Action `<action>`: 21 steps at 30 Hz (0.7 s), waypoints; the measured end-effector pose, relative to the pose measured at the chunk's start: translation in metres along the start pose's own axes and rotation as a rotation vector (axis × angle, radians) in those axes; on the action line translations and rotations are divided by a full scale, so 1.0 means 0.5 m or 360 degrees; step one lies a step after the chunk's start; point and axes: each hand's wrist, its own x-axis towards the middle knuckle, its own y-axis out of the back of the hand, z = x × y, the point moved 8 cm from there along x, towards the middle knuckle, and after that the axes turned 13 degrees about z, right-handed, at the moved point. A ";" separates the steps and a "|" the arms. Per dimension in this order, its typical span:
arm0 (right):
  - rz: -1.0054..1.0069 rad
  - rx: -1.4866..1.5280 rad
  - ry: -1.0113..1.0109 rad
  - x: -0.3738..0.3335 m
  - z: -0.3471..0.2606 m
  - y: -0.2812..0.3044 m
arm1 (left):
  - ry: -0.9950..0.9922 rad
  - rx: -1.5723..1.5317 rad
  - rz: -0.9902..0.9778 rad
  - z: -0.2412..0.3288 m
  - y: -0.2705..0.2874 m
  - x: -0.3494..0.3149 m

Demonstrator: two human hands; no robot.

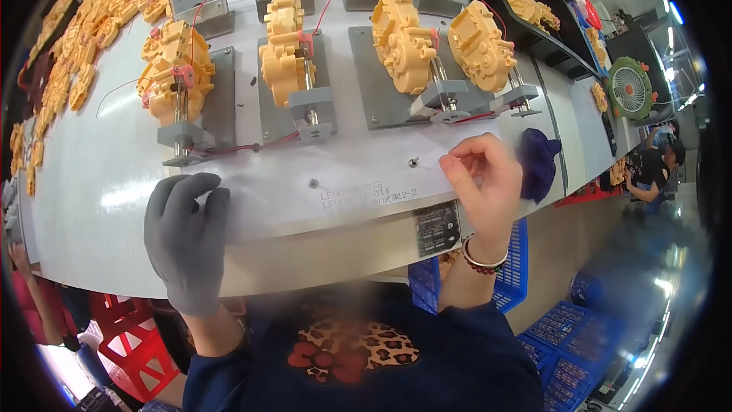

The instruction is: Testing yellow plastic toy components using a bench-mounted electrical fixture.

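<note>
Gearbox housing (164, 84), yellow, beyond and far left of the rightmost toggle switch (413, 162), long axis running away; left hand (185, 236), gray-gloved, thumb and fingers parted, well left of the switch; right hand (492, 187), bare, nearer, just right, thumb and forefinger close, contact unclear.

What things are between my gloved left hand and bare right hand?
In the head view, between the left hand and right hand, a small metal post and a second post stand on the worktop, near printed lettering.
</note>
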 end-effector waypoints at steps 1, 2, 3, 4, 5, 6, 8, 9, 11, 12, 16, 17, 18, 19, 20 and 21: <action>0.0021 -0.0037 0.0006 0.001 -0.001 -0.001 | 0.0068 0.0063 -0.0026 -0.023 -0.007 -0.001; 0.0023 -0.0041 0.0006 0.001 -0.002 -0.002 | -0.0007 0.0047 -0.0036 -0.029 -0.012 -0.004; 0.0031 -0.0060 0.0003 0.002 -0.003 -0.001 | -0.0006 0.0044 -0.0038 -0.032 -0.015 -0.006; 0.0037 -0.0079 -0.0001 0.002 -0.003 -0.001 | -0.0013 0.0042 -0.0005 -0.033 -0.013 -0.008; 0.0036 -0.0084 -0.0005 0.001 -0.002 -0.001 | -0.0017 0.0040 0.0025 -0.034 -0.011 -0.010; 0.0050 -0.0084 0.0019 0.001 -0.004 -0.001 | -0.0013 0.0039 0.0020 -0.036 -0.013 -0.011; 0.0058 -0.0086 0.0043 0.000 -0.004 -0.002 | 0.0041 -0.0043 0.0042 -0.043 -0.014 -0.011; 0.0071 -0.0087 0.0044 0.000 -0.002 -0.002 | 0.0046 -0.0042 0.0043 -0.044 -0.015 -0.011; 0.0080 -0.0087 0.0046 -0.001 -0.004 -0.003 | 0.0020 -0.0015 0.0043 -0.042 -0.015 -0.011; 0.0091 -0.0101 0.0039 -0.001 -0.007 -0.003 | 0.0024 -0.0014 0.0044 -0.043 -0.015 -0.011; 0.0095 -0.0133 0.0050 -0.002 -0.009 -0.003 | 0.0028 -0.0016 0.0058 -0.047 -0.014 -0.012; 0.0093 -0.0133 0.0051 -0.001 -0.009 -0.004 | 0.0011 -0.0014 0.0065 -0.046 -0.013 -0.012; 0.0088 -0.0142 0.0051 -0.001 -0.009 -0.005 | 0.0012 -0.0014 0.0065 -0.046 -0.012 -0.012; 0.0083 -0.0151 0.0051 -0.001 -0.009 -0.005 | 0.0017 -0.0021 0.0059 -0.047 -0.012 -0.012; 0.0083 -0.0152 0.0051 -0.001 -0.009 -0.005 | 0.0022 -0.0030 0.0053 -0.047 -0.013 -0.012; 0.0080 -0.0148 0.0052 -0.001 -0.010 -0.005 | 0.0022 -0.0030 0.0052 -0.047 -0.013 -0.012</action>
